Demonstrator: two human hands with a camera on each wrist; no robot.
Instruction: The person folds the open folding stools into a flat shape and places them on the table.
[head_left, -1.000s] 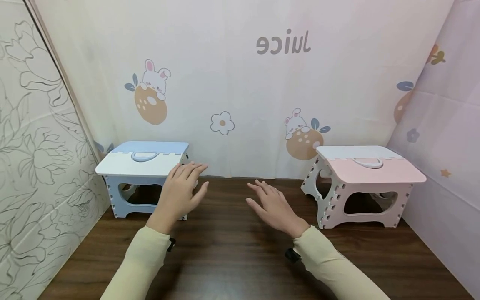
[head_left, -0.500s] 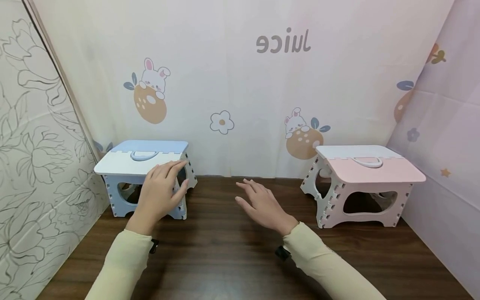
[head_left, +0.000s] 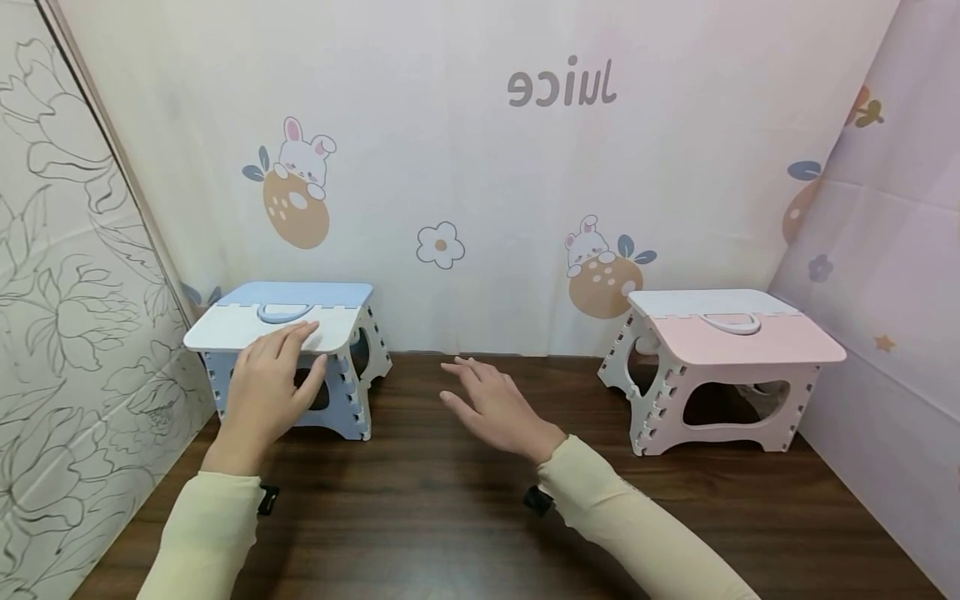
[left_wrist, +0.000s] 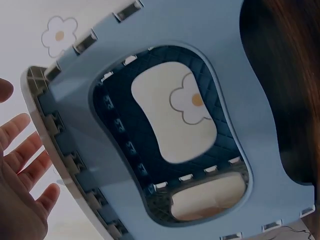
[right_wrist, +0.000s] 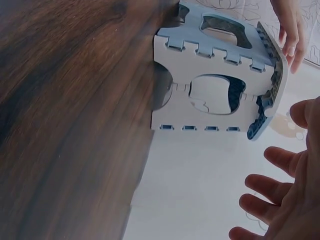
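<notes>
On the left of the head view stands a blue-and-white folding stool, with a blue carry handle set in its top. My left hand overlaps the stool's front and top edge, its fingers extended and holding nothing. In the left wrist view the same hand is beside the stool's top edge, with the blue leg panel facing the camera. My right hand hovers over the table between the two stools, fingers spread and nothing held. The right wrist view shows that hand apart from the blue stool.
A pink-and-white folding stool stands at the right on the dark wooden table. A printed curtain hangs behind, a flower-patterned panel borders the left, and another curtain the right.
My left hand has moved left, from beside the blue stool's right end to in front of its top. The right hand has also shifted left. Both stools stay where they were.
</notes>
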